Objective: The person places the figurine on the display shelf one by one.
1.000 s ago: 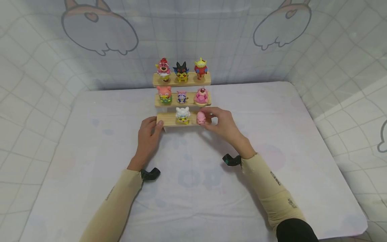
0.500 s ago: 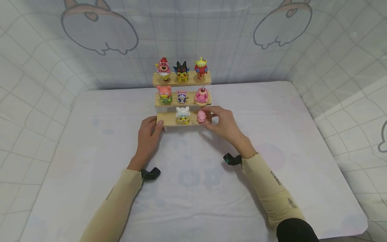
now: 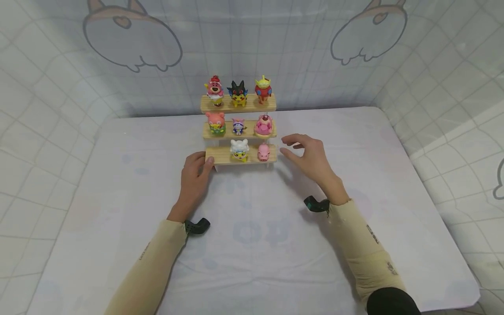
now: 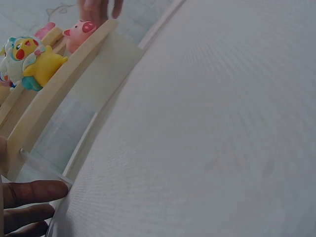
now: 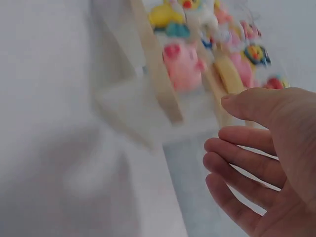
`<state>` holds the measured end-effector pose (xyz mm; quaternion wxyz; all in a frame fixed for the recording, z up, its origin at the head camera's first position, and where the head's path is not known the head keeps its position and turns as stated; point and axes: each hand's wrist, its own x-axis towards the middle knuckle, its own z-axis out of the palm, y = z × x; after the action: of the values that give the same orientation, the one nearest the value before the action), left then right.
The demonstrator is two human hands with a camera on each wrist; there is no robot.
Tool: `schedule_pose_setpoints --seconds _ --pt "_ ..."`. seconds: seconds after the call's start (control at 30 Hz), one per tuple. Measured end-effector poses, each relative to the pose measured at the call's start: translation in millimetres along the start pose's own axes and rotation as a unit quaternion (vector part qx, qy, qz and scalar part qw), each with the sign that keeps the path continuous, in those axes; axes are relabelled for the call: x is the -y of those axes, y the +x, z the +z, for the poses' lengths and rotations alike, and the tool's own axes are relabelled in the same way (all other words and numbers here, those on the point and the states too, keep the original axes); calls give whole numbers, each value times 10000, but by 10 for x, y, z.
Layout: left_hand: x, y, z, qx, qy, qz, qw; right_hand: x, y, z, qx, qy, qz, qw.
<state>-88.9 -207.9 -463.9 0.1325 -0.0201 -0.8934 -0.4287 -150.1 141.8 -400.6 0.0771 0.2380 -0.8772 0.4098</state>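
Note:
A three-tier wooden display stand [image 3: 220,157] holds several small figurines. On its bottom tier, a pink pig figurine [image 3: 263,152] stands at the right, beside a yellow figurine in a white hood [image 3: 239,150]. My left hand [image 3: 193,181] grips the left end of that tier, its thumb on the board and its fingers by the clear support. Just right of the stand, my right hand [image 3: 313,161] is apart from it and holds nothing. From the right wrist view, the pig [image 5: 181,69] sits beyond my loosely bent fingers [image 5: 242,155].
The middle tier carries a pink-eared figurine [image 3: 216,124], a small purple one [image 3: 238,127] and a pink bear [image 3: 264,126]. Above are a red-hatted bear [image 3: 215,90], a black-eared yellow figurine [image 3: 238,94] and a three-eyed alien [image 3: 263,89]. A white cloth covers the table [image 3: 252,245].
My right hand has let go of the pink pig and moved away to the right, its fingers now spread apart. The pig stays on the bottom tier. My left hand keeps its place.

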Motion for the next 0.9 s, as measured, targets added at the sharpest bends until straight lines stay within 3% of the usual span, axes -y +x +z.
schedule_pose_setpoints --seconds 0.23,0.4,0.7,0.9 --pt "14 -17 -54 -33 21 85 10000 -304 -92 -205 -378 311 601 9970" --pt "29 -26 -94 -77 35 29 10000 -357 -59 -213 -118 402 882 9952" --pt "62 -27 -79 108 -221 -59 9997 -501 -154 -340 315 -253 1298 9907" --pt "138 -49 -232 209 -252 -137 9994 -619 -319 -536 631 -800 1590 9820"
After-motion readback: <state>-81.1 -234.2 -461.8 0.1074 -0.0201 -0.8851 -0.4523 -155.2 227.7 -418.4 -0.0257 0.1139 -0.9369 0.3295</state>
